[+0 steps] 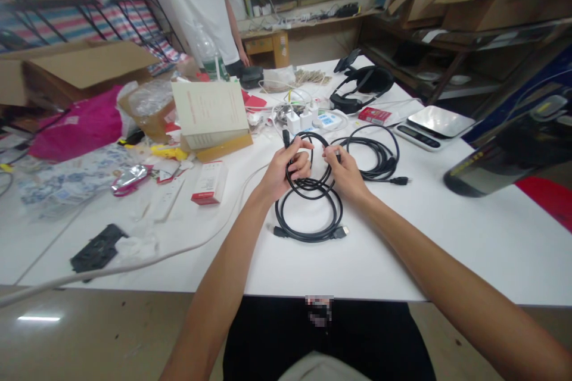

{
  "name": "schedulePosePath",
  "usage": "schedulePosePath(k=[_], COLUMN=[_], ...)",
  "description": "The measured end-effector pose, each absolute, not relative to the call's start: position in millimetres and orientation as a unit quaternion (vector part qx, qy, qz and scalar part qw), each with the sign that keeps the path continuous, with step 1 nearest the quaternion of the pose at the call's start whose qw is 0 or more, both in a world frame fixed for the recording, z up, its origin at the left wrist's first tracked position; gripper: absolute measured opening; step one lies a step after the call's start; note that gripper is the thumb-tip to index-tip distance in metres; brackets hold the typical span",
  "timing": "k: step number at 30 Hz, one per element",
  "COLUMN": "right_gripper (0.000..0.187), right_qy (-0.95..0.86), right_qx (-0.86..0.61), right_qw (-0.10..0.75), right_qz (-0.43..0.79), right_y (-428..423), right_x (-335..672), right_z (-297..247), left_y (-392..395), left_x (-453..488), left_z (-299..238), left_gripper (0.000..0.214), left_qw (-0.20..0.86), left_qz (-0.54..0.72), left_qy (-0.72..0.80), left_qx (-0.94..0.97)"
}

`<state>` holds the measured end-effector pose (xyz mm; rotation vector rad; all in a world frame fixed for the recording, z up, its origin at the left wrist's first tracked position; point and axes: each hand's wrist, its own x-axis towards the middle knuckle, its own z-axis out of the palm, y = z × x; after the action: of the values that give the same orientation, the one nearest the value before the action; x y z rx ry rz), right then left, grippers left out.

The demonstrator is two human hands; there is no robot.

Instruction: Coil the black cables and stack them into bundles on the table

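Observation:
Between my two hands hangs a black cable bent into loops (305, 191). My left hand (287, 169) is closed round the left side of the loops, and a black plug (286, 138) sticks up above its fingers. On the right side, my right hand (342, 168) pinches the same cable, with a dark end partly hidden in its fingers. Just below lies a coiled black HDMI cable (308, 238) on the white table, both its plugs facing the front. Another coiled black cable (379, 166) rests to the right of my right hand, its plug pointing right.
A kitchen scale (435, 125) and a large dark bottle (487, 161) stand at the right. To the left are a red-and-white box (210, 183), a propped booklet (210, 110) and a black plastic part (98, 248). A pale cable (196, 247) crosses the table. A person in white (192, 0) stands behind.

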<state>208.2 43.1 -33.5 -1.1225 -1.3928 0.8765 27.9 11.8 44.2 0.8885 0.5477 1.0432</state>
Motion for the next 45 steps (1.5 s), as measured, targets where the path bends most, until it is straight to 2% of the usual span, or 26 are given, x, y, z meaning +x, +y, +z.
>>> schedulePosePath(k=[6, 13, 24, 27, 32, 35, 39, 45], right_gripper=[0.058, 0.061, 0.058, 0.059, 0.059, 0.059, 0.053, 0.041], right_qy=[-0.512, -0.528, -0.578, -0.574, -0.586, -0.597, -0.619, -0.634], right_qx=[-0.385, -0.405, -0.417, -0.437, -0.465, -0.457, -0.44, -0.413], right_qw=[0.549, 0.53, 0.525, 0.521, 0.486, 0.457, 0.409, 0.317], right_qz=[0.536, 0.526, 0.464, 0.456, 0.452, 0.476, 0.507, 0.571], right_y=[36, 35, 33, 34, 44, 46, 41, 32], right_x=[203, 205, 209, 213, 222, 224, 222, 223], right_z=[-25, -24, -15, -17, -24, -23, -16, -6], left_y=[10, 4, 21, 29, 33, 26, 9, -7], left_x=[27, 26, 16, 15, 15, 14, 10, -4], left_z=[45, 55, 38, 26, 15, 14, 9, -4], left_gripper=[0.043, 0.046, 0.028, 0.029, 0.022, 0.018, 0.046, 0.06], left_qw=[0.777, 0.788, 0.762, 0.715, 0.532, 0.514, 0.513, 0.535], left_qz=[0.476, 0.49, 0.486, 0.478, 0.48, 0.476, 0.503, 0.487], left_qy=[0.201, 0.223, 0.257, 0.334, 0.45, 0.461, 0.482, 0.488], left_qx=[0.36, 0.297, 0.343, 0.386, 0.533, 0.545, 0.501, 0.488])
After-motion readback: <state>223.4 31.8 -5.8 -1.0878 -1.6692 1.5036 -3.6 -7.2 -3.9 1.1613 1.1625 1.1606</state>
